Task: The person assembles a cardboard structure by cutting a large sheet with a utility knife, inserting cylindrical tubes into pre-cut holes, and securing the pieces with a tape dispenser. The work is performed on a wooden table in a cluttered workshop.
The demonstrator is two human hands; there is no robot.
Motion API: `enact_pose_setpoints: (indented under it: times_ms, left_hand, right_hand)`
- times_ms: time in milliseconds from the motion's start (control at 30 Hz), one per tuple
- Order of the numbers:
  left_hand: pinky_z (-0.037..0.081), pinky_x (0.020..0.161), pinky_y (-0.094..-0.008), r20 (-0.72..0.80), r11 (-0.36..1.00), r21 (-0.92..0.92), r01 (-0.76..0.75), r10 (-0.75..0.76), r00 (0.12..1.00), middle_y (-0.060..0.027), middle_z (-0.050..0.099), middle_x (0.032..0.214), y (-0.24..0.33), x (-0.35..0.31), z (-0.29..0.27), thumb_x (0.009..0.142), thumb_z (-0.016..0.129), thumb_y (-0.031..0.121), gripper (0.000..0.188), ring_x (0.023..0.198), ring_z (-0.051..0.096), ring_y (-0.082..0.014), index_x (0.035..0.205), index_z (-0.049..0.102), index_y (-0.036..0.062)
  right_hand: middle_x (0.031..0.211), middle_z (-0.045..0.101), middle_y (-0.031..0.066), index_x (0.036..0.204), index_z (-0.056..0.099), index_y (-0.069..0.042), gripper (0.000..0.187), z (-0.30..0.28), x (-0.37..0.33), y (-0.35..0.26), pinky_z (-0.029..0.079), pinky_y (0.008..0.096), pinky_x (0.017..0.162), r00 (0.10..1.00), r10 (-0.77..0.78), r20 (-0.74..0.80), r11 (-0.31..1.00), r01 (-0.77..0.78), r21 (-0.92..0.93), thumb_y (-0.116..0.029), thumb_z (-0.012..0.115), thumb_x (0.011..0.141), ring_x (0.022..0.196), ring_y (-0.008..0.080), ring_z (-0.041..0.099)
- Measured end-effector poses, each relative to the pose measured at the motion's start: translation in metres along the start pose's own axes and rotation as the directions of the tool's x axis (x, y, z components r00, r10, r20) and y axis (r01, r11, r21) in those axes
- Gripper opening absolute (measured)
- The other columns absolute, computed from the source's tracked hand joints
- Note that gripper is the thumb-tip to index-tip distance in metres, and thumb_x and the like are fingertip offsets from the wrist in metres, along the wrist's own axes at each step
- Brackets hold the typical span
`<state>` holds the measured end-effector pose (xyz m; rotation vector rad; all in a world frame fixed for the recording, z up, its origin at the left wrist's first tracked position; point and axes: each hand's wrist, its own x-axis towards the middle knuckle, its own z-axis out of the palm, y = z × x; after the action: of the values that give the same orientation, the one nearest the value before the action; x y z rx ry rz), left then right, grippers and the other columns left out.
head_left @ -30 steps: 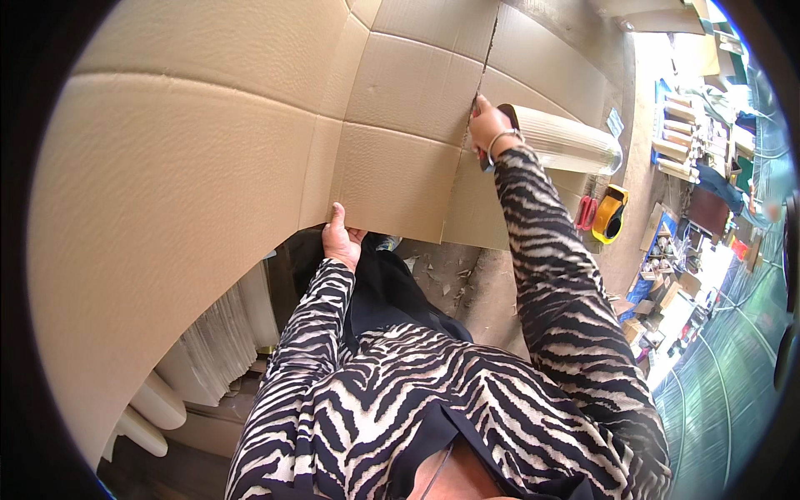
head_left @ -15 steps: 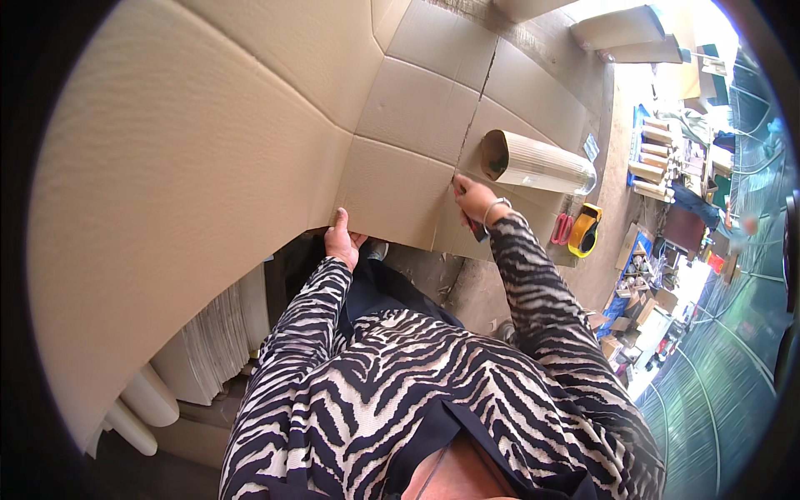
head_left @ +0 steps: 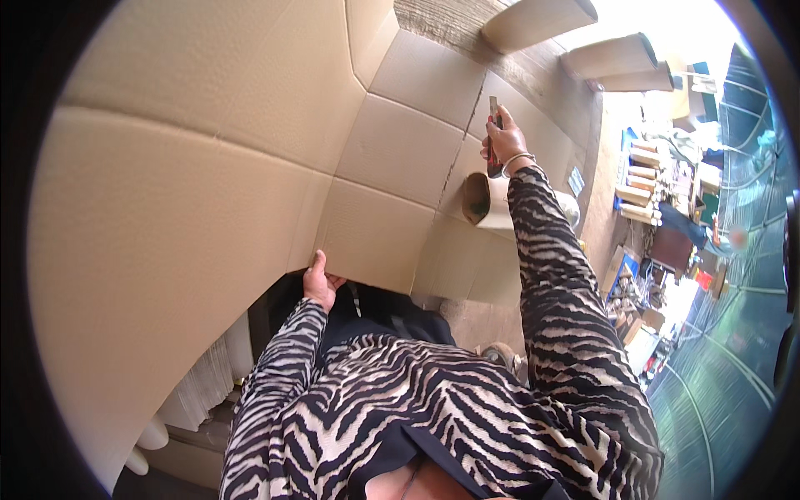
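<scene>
A large creased cardboard sheet spreads out before me, its left part standing up like a wall. A dark slit runs along its right side from the far end toward me. In my right hand is a red and black utility knife, its blade out and pointing away from me, just right of the slit. My left hand grips the near edge of the sheet, thumb on top and fingers partly hidden below. A corrugated cardboard roll lies on the right part, half covered by my right forearm.
Large brown cardboard rolls stand at the far right. Stacked cardboard and pale rolls are at the lower left. Further right, shelves hold several short rolls and clutter, beside a green translucent sheet wall.
My right hand has gone from beside the roll's end to farther away, and the knife blade now shows. My left hand still holds the near edge. The whole view has shifted somewhat.
</scene>
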<state>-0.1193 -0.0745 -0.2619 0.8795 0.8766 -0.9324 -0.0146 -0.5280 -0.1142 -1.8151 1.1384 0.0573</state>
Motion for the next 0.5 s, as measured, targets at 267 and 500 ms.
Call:
enact_pose_setpoints:
  times_ms: [267,500]
  left_hand:
    - [0.059,0.072,-0.0388,-0.017,0.997,-0.009,-0.073,0.072,0.997,-0.0062,0.072,0.100,0.000,-0.010,-0.002,0.095,0.059,0.049,0.044,0.086,0.071,-0.0217,0.116,0.061,0.0109]
    - [0.059,0.071,-0.0383,-0.013,0.995,-0.033,-0.094,0.094,0.995,-0.0066,0.072,0.101,-0.002,-0.009,-0.004,0.094,0.061,0.049,0.045,0.084,0.071,-0.0222,0.118,0.060,0.0104]
  right_hand:
    - [0.074,0.065,0.0108,0.150,0.036,-0.020,0.059,0.012,0.128,0.007,0.053,0.0364,0.048,0.996,-0.031,-0.083,0.993,0.021,-0.115,-0.014,0.056,0.094,0.051,0.0209,0.064]
    - [0.059,0.055,0.0086,0.150,0.033,-0.022,0.057,0.012,0.161,0.001,0.048,0.0381,0.039,1.000,0.010,-0.015,0.994,-0.011,-0.105,-0.012,0.053,0.098,0.043,0.0211,0.056]
